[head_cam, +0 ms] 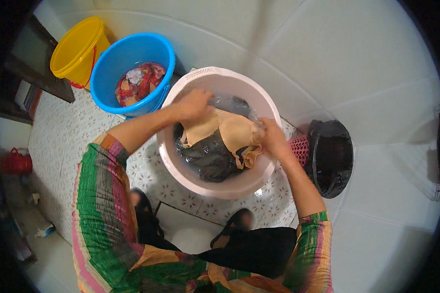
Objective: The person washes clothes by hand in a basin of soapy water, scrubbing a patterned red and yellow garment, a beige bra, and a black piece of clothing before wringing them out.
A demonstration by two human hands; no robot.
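A beige bra (234,130) is spread between my hands inside a pale pink plastic basin (220,192). At its left side, my left hand (196,105) has hold of the fabric, the fingertips partly blurred. On the other side, my right hand (271,137) grips the bra near its band and straps. The straps hang down over dark wet cloth (214,157) that lies in the basin's water. Another dark piece of cloth (240,104) shows in the water beyond the bra.
Left of the basin stands a blue bucket (97,86) with red patterned cloth (143,82) and a white piece inside. A yellow bucket (77,55) is behind it. At right, a pink mesh bin (298,148) has a black bag liner (332,159). The tiled wall rises close behind the basin.
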